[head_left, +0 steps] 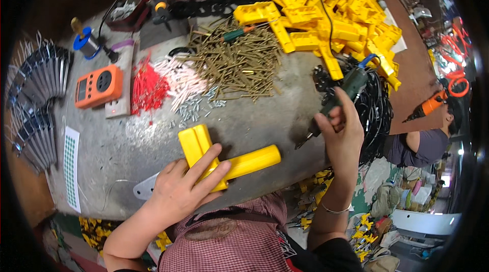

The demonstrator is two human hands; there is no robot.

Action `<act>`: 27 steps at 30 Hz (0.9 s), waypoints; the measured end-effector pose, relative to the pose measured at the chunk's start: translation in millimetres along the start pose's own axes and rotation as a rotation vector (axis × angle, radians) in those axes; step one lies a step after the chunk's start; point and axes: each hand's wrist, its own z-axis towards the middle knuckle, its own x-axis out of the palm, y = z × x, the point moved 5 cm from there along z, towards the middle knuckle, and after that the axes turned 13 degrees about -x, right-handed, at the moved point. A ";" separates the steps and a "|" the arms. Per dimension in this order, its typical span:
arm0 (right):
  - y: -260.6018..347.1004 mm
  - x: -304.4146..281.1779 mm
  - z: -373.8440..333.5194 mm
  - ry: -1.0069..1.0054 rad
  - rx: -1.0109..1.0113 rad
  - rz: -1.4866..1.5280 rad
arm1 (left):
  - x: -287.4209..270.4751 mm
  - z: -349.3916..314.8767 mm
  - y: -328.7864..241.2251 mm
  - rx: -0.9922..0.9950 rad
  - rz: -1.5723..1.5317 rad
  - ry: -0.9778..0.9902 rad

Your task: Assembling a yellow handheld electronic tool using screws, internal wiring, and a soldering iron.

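On the near part of the grey bench lies a T-shaped yellow plastic housing (254,162). My left hand (186,185) is closed over its crosspiece, fingers laid across the top and thumb hidden. From beneath that hand sticks a flat grey plate with holes (144,188); whether it joins the housing is hidden. To the right, my right hand (344,124) is wrapped round a dark green electric screwdriver (355,81), its bit pointing down and left toward the bench. The bit is apart from the housing. A blue loop and a cable show at the screwdriver's upper end.
Behind lie brass-coloured long screws (239,63), small silver screws (191,109), red parts (147,86) and pink-white parts (181,78). Yellow housings (326,12) pile up at far right, above black cables (374,114). An orange meter (99,86) stands left; a co-worker (417,147) sits right.
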 end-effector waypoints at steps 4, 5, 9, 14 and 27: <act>-43.0 -1.5 -5.3 -0.110 0.367 -0.160 | 0.8 5.4 0.1 -0.003 -0.045 -0.020; -46.2 0.8 -4.7 -0.132 0.349 -0.191 | -0.5 4.3 1.0 -0.009 -0.070 -0.031; -52.5 17.5 -6.9 -0.281 0.431 0.093 | 0.5 6.6 7.1 -0.086 -0.098 0.022; -54.0 29.5 -20.2 -0.603 0.277 1.093 | 5.5 15.7 7.2 -0.073 -0.177 -0.009; 34.9 66.7 -1.2 -0.500 0.521 1.975 | 5.2 10.1 11.3 -0.054 -0.234 -0.046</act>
